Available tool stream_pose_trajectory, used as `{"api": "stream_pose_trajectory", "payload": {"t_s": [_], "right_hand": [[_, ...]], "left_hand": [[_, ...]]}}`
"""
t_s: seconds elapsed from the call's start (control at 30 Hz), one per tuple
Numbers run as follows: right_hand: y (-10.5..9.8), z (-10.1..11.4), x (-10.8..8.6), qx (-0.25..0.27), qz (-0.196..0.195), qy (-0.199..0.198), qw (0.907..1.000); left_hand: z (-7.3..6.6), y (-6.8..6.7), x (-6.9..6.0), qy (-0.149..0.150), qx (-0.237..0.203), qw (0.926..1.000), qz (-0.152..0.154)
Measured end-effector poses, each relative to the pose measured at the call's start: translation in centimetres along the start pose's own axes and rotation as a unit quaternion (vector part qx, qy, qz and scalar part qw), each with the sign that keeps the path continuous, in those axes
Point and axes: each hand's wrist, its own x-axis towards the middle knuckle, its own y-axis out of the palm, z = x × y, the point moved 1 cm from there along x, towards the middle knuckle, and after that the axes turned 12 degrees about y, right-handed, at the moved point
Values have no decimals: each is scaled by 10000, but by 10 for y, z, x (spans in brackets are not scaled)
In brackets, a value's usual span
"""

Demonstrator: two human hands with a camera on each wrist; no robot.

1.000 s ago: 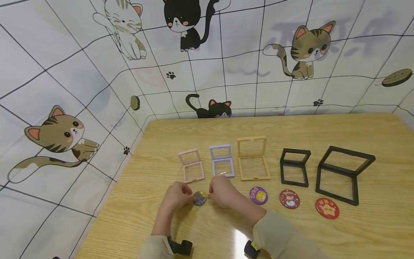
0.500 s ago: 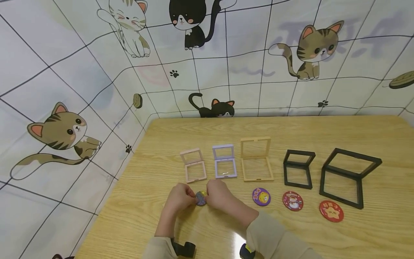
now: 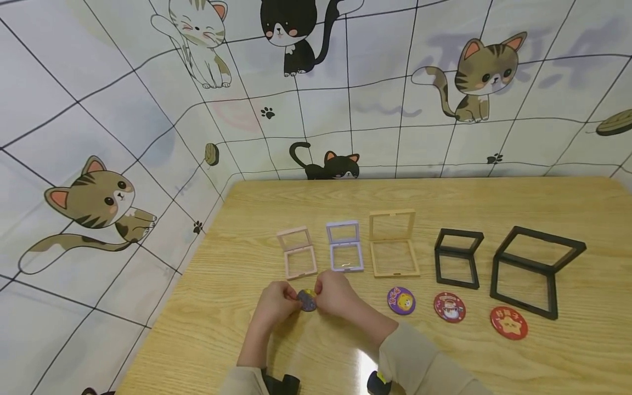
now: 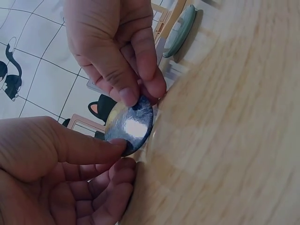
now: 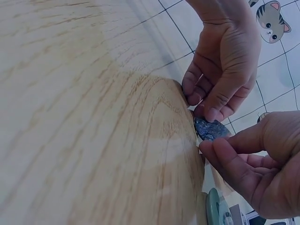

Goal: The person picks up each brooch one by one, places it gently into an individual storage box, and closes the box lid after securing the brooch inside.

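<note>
A round badge [image 3: 307,300], dark blue with some yellow, is pinched at opposite edges by both hands. My left hand [image 3: 276,303] grips its left edge between thumb and fingers. On the other edge are the thumb and fingers of my right hand [image 3: 337,293]. In the left wrist view the badge [image 4: 131,124] stands tilted, its glossy face catching a bright glare. From the right wrist the same badge [image 5: 209,129] looks dark and partly covered by fingers. A green round badge [image 4: 180,32] lies near the right hand, hidden from the head view.
Open hinged frames stand in a row behind: pink [image 3: 300,261], lilac [image 3: 345,257], tan [image 3: 394,258], small black [image 3: 456,270] and large black [image 3: 524,293]. Before them lie a purple badge [image 3: 401,300], a dark red badge [image 3: 450,307] and a red badge [image 3: 508,323].
My right hand has moved left onto the badge and now pinches its edge. The badge has tilted slightly between the hands. The head view has shifted a little.
</note>
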Motion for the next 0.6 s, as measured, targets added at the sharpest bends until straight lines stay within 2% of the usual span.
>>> {"api": "stream_pose_trajectory", "payload": {"t_s": [0.13,0.27,0.4,0.6], "right_hand": [[0,-1,0,57,6,83,9999],[0,1,1,554,298,397,9972],[0,2,1,1022,500,599,9917],[-4,2,4,1088,531,550,9911]], "left_hand": [[2,0,0,-25,-448,9990,79],[4,-1,2,-103,-897,9958,155],[5,-2,3,-145,-1166,9930,117],[2,-4,2,-68,-1397,9902,8]]}}
